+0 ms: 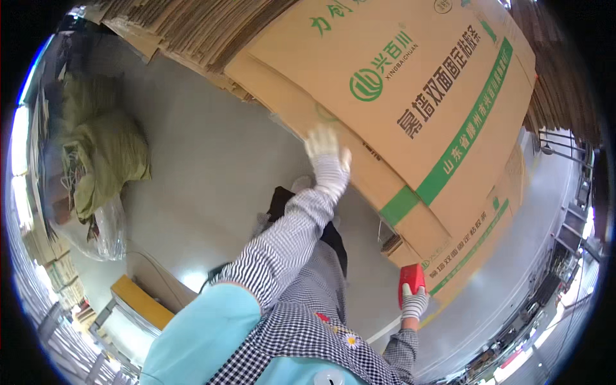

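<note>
A flattened brown cardboard box [359,58] with green bands and dark print lies on top of a stack in front of me. My left hand [327,157], in a white glove, is at the left edge of this cardboard, its fingers stretched out and its thumb apart. Motion blurs its fingertips, so I cannot tell whether they touch the edge. Lower right, by the near corner of the stack, my right hand [414,303], in a striped glove, grips a red block-shaped tool [411,280]. The exact kind of tool does not show.
More stacked cardboard [186,32] stands at the far left, and another pile [558,83] at the far right. Green woven sacks [109,151] and a clear plastic bag [106,234] sit on the grey floor at left. A yellow-edged object [141,301] stands lower left.
</note>
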`<action>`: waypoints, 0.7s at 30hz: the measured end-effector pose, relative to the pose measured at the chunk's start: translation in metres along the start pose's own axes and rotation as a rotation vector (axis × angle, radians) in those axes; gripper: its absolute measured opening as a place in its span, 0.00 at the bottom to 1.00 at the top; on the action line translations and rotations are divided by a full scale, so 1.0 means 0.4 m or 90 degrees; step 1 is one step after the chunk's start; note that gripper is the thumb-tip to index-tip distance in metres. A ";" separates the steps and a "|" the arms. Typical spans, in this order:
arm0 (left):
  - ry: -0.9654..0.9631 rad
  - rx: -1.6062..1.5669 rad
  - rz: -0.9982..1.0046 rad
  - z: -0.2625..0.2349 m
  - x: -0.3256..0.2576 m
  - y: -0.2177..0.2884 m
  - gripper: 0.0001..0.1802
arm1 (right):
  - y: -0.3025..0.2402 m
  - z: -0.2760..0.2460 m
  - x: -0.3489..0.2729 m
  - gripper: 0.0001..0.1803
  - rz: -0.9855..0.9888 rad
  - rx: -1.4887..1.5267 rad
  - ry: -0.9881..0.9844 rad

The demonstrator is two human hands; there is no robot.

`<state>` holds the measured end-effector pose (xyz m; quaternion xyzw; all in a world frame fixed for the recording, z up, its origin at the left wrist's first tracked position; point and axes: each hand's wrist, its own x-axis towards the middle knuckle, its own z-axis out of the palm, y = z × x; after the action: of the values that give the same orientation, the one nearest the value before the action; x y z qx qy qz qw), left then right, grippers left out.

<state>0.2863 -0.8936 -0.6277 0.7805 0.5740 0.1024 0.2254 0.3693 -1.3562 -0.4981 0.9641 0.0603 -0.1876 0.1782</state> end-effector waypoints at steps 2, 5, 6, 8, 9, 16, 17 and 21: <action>0.133 0.055 -0.017 0.061 0.061 -0.012 0.39 | 0.034 0.050 0.013 0.38 0.020 -0.008 -0.071; 0.351 -0.082 -0.187 0.033 0.275 -0.141 0.37 | 0.083 0.057 0.000 0.39 0.026 0.106 -0.104; 0.372 -0.258 -0.279 0.035 0.299 -0.165 0.35 | 0.128 0.068 -0.015 0.39 0.043 0.161 -0.119; 0.358 -0.437 -0.361 0.085 0.232 -0.104 0.34 | 0.205 0.097 -0.026 0.35 0.065 0.177 -0.098; 0.257 -0.727 -0.347 0.122 0.125 -0.059 0.32 | 0.232 0.096 -0.031 0.33 0.080 0.224 -0.097; -0.860 -0.544 -0.220 0.503 -0.775 0.320 0.25 | 0.363 0.123 -0.003 0.30 0.081 0.431 -0.030; -0.851 -0.544 -0.218 0.506 -0.771 0.328 0.25 | 0.357 0.110 0.007 0.28 0.067 0.490 -0.027; -0.208 -0.707 -0.263 0.267 -0.644 0.430 0.11 | 0.441 0.153 0.013 0.22 0.074 0.587 0.005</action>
<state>0.3948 -1.2027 -0.6151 0.4247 0.5320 0.2195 0.6989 0.3854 -1.5423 -0.4966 0.9450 -0.0832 -0.1812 -0.2592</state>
